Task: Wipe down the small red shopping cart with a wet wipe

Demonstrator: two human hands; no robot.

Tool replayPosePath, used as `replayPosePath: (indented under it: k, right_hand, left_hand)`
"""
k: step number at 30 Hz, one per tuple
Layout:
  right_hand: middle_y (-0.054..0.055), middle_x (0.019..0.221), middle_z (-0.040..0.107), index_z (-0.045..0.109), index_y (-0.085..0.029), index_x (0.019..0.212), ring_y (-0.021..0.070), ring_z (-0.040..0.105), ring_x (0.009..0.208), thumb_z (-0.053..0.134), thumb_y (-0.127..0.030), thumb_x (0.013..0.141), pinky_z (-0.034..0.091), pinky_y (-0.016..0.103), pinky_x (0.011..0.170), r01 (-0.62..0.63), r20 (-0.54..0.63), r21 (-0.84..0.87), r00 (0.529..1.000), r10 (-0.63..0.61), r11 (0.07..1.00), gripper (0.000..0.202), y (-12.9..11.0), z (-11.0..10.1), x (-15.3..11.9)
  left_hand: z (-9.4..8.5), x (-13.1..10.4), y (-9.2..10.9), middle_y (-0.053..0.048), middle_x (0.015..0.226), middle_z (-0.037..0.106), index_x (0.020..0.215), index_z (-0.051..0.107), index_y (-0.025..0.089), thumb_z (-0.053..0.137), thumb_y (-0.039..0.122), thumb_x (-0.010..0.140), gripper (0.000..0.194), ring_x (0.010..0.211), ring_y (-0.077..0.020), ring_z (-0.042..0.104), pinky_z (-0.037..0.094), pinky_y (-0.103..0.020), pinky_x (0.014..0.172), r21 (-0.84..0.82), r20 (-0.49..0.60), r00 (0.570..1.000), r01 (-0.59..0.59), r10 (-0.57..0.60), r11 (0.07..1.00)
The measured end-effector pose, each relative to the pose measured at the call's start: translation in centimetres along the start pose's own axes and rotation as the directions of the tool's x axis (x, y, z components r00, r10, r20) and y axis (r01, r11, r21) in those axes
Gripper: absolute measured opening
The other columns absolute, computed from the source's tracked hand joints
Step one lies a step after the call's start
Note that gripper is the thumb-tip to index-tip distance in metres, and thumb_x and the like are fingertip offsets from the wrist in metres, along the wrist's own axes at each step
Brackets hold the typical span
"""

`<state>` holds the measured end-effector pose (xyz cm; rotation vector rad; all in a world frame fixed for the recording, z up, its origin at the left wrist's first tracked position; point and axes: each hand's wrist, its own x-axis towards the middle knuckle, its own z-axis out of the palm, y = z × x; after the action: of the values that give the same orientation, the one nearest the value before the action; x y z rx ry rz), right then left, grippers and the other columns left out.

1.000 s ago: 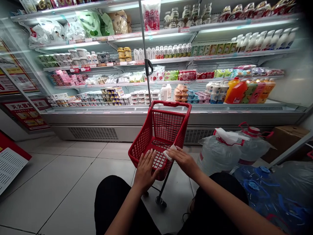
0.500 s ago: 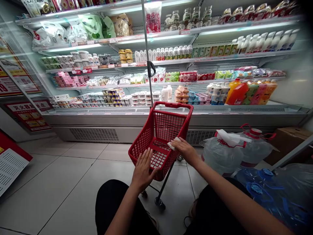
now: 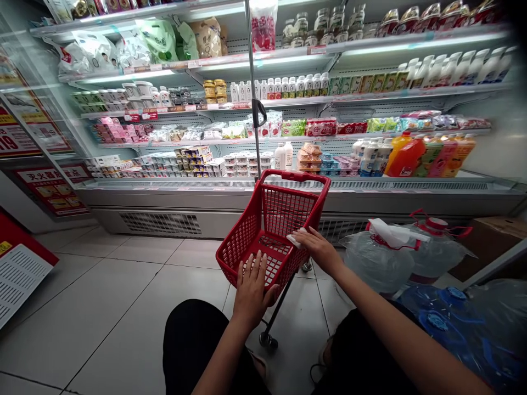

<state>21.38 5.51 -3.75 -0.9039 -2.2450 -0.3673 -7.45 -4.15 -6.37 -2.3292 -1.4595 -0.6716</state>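
Observation:
A red plastic shopping cart [image 3: 236, 247] with lattice sides stands right in front of me, its basket tilted on dark wheeled legs. My left hand [image 3: 252, 288] lies against the basket's near side, fingers stretched out and holding nothing. At the basket's right rim, my right hand [image 3: 319, 248] presses a white cloth or wipe [image 3: 297, 238] to the edge, fingers closed over it. Part of the wipe is hidden under the fingers. The basket's grid floor shows bare.
Behind the cart runs a refrigerated display case [image 3: 160, 200] stocked with dairy and drinks, with a glass door handle [image 3: 258, 113]. Large water jugs [image 3: 376, 263] and blue-capped bottles [image 3: 436, 321] crowd the right, beside a cardboard box [image 3: 492, 241]. A red-and-white unit [image 3: 24, 274] stands left.
My left hand has shifted slightly right along the basket's near side. My right hand and the wipe have moved a little along the right rim. The view has shifted slightly.

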Motion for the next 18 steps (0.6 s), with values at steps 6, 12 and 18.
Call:
replayPosePath:
  k: [6, 12, 18]
  right_hand:
    - [0.008, 0.149, 0.062, 0.048, -0.021, 0.154, 0.0197, 0.055, 0.142, 0.042, -0.006, 0.102, 0.042, 0.049, 0.125, 0.028, -0.026, 0.019, 0.999, -0.027, 0.999, 0.054, -7.5, 1.8, -1.4]
    - [0.006, 0.15, 0.061, 0.051, -0.019, 0.152, 0.0188, 0.053, 0.143, 0.043, -0.005, 0.103, 0.044, 0.044, 0.123, 0.199, -0.011, 0.051, 0.98, -0.199, 0.979, 0.051, -13.6, 2.2, -2.3]
    - [0.005, 0.149, 0.062, 0.047, -0.023, 0.155, 0.0179, 0.057, 0.14, 0.041, -0.005, 0.103, 0.042, 0.048, 0.124, 0.077, -0.009, 0.008, 0.997, -0.077, 0.997, 0.055, -5.8, 0.5, -1.2]
  left_hand:
    - [-0.5, 0.4, 0.2, -0.014, 0.173, 0.023, 0.168, 0.0, 0.02, 0.062, 0.052, 0.096, 0.101, 0.161, -0.0329, 0.018, 0.012, -0.059, 0.128, -0.123, 0.008, 1.0, 0.017, -0.016, 0.992]
    - [-0.2, 0.2, 0.1, -0.016, 0.173, 0.022, 0.166, -0.011, 0.019, 0.071, 0.032, 0.085, 0.116, 0.16, -0.0326, 0.02, 0.013, -0.058, 0.129, -0.25, 0.015, 0.999, 0.054, -0.051, 0.967]
    - [-0.5, 0.2, -0.1, -0.015, 0.172, 0.024, 0.167, -0.009, 0.022, 0.065, 0.041, 0.095, 0.105, 0.16, -0.0323, 0.02, 0.015, -0.058, 0.129, -0.248, 0.023, 0.999, -0.017, 0.023, 0.969]
